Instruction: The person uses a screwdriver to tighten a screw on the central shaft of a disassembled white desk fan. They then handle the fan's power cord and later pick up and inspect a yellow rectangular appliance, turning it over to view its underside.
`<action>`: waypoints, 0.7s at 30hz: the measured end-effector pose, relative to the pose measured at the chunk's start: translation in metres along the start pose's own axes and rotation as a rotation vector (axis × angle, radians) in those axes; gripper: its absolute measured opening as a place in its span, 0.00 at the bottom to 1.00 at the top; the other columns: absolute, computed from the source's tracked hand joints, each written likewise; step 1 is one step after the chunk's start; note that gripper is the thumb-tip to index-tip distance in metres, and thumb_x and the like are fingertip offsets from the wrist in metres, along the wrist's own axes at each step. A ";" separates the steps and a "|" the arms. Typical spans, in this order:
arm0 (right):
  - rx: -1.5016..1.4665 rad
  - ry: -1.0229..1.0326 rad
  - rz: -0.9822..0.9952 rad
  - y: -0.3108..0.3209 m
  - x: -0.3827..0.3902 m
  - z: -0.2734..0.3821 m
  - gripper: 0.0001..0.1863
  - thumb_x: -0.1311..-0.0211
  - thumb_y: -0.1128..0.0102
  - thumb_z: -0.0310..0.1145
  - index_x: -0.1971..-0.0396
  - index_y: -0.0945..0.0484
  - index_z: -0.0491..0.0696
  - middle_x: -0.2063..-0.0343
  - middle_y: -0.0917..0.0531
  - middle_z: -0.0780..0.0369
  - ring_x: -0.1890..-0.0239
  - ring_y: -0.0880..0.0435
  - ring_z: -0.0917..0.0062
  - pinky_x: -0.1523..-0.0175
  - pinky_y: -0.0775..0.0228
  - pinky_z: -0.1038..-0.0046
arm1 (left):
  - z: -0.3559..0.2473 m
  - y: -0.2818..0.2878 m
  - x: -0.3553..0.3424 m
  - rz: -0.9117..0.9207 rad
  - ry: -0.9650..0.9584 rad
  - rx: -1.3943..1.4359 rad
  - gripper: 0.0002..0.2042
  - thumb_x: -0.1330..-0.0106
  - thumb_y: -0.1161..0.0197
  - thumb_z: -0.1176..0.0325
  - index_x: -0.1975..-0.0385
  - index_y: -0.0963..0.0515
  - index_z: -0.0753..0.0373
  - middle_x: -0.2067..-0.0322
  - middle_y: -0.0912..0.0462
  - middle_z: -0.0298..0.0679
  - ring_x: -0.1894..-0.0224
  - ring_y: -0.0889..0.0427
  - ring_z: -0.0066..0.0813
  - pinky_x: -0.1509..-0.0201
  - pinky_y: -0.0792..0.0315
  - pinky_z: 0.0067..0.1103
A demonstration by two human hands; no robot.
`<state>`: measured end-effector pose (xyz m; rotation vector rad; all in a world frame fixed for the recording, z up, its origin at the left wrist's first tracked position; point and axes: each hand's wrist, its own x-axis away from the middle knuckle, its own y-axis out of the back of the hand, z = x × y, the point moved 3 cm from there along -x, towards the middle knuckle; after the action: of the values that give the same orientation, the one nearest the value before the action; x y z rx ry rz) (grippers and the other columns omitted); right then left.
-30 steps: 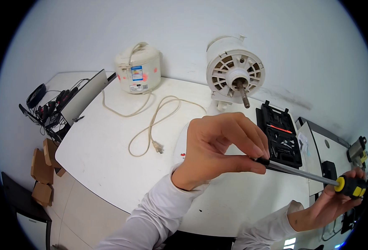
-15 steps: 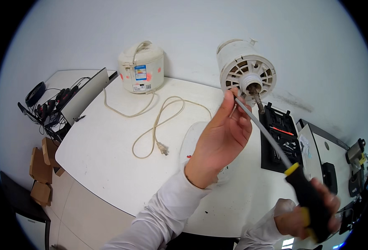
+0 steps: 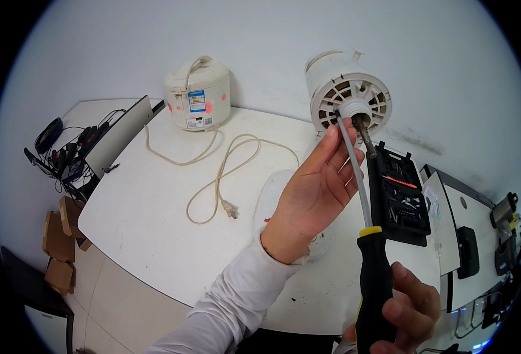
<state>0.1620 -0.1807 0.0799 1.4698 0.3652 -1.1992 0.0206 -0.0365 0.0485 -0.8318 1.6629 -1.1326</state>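
Observation:
A white fan motor housing [image 3: 334,79] stands near the wall at the far right of the table, its round vented face turned toward me. From the threaded collar at its middle juts a brown metal shaft [image 3: 365,137]. My right hand [image 3: 411,307] grips the black and yellow handle of a long screwdriver [image 3: 374,277] at the lower right. The screwdriver blade slants up to the left of the collar, where its tip meets the vented face. Thumb and fingers of my left hand [image 3: 316,189] close around the blade near that tip. Whatever the tip touches is too small to make out.
A white rice cooker [image 3: 198,97] stands by the wall at the left. Its beige power cord [image 3: 218,183] loops across the white table [image 3: 148,236]. Behind the screwdriver lies an open black tool case [image 3: 399,194]. Cardboard boxes [image 3: 59,236] are on the floor at left.
The screwdriver has swung from a rightward slant to a steeper one, its handle moving left with my right hand. Its tip has risen to the vented face, and my left fingers have shifted slightly up.

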 end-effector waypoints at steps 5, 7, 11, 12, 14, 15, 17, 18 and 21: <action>0.040 0.060 -0.006 -0.003 -0.003 -0.004 0.16 0.51 0.31 0.41 0.61 0.21 0.55 0.63 0.18 0.69 0.66 0.15 0.76 0.80 0.31 0.88 | 0.001 0.006 -0.001 0.062 0.010 0.028 0.12 0.31 0.51 0.60 0.51 0.27 0.51 0.63 0.21 0.22 0.62 0.25 0.19 0.58 0.29 0.18; 0.048 0.105 -0.019 -0.005 -0.006 -0.003 0.17 0.50 0.32 0.41 0.60 0.24 0.55 0.64 0.18 0.67 0.66 0.15 0.72 0.78 0.28 0.84 | 0.002 0.005 -0.001 0.074 -0.012 0.003 0.12 0.32 0.48 0.61 0.50 0.28 0.51 0.63 0.22 0.20 0.62 0.25 0.17 0.58 0.30 0.17; 0.100 0.382 -0.112 -0.010 -0.011 -0.008 0.21 0.48 0.34 0.38 0.55 0.30 0.55 0.62 0.21 0.58 0.68 0.16 0.64 0.71 0.21 0.75 | 0.004 0.004 -0.002 0.081 0.022 0.028 0.12 0.29 0.53 0.61 0.50 0.28 0.51 0.63 0.21 0.22 0.62 0.26 0.21 0.58 0.30 0.19; 0.044 0.274 -0.051 -0.005 -0.009 -0.007 0.17 0.48 0.34 0.39 0.59 0.26 0.53 0.62 0.19 0.61 0.68 0.16 0.71 0.75 0.26 0.81 | 0.003 0.002 -0.001 0.067 0.017 0.018 0.12 0.29 0.53 0.62 0.50 0.28 0.51 0.63 0.21 0.22 0.62 0.26 0.21 0.58 0.30 0.19; 0.048 0.158 0.005 -0.004 -0.001 -0.003 0.18 0.47 0.35 0.40 0.58 0.28 0.56 0.58 0.23 0.63 0.63 0.18 0.71 0.72 0.27 0.81 | 0.003 0.000 0.000 0.049 0.017 0.009 0.12 0.30 0.53 0.62 0.50 0.28 0.52 0.63 0.21 0.23 0.62 0.26 0.21 0.59 0.30 0.19; 0.082 0.155 -0.002 -0.009 0.003 0.000 0.23 0.46 0.36 0.40 0.51 0.34 0.62 0.53 0.28 0.62 0.57 0.21 0.65 0.64 0.23 0.75 | 0.000 0.001 0.001 0.032 0.004 -0.001 0.12 0.30 0.52 0.62 0.50 0.28 0.52 0.63 0.20 0.23 0.62 0.26 0.21 0.59 0.30 0.19; 0.102 0.164 0.005 -0.015 0.005 -0.003 0.29 0.46 0.37 0.38 0.46 0.40 0.68 0.49 0.34 0.61 0.51 0.24 0.58 0.56 0.19 0.71 | -0.007 0.004 0.006 0.002 -0.029 -0.020 0.12 0.30 0.52 0.63 0.50 0.28 0.52 0.64 0.20 0.23 0.62 0.26 0.21 0.59 0.30 0.19; 0.085 0.175 0.018 -0.018 0.003 -0.006 0.30 0.46 0.36 0.37 0.46 0.40 0.69 0.49 0.34 0.62 0.51 0.24 0.59 0.57 0.18 0.73 | -0.011 0.006 0.008 -0.012 -0.051 -0.030 0.12 0.30 0.51 0.63 0.50 0.28 0.52 0.64 0.20 0.23 0.63 0.26 0.21 0.59 0.30 0.19; 0.192 0.176 0.025 -0.007 0.001 0.001 0.29 0.46 0.36 0.37 0.46 0.40 0.70 0.49 0.34 0.62 0.51 0.24 0.59 0.59 0.18 0.75 | 0.003 -0.003 -0.001 0.011 -0.001 -0.010 0.12 0.30 0.51 0.63 0.50 0.27 0.52 0.64 0.20 0.24 0.63 0.26 0.21 0.60 0.30 0.18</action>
<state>0.1560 -0.1796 0.0754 1.7481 0.3572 -1.1125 0.0239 -0.0376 0.0511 -0.8291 1.6718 -1.1171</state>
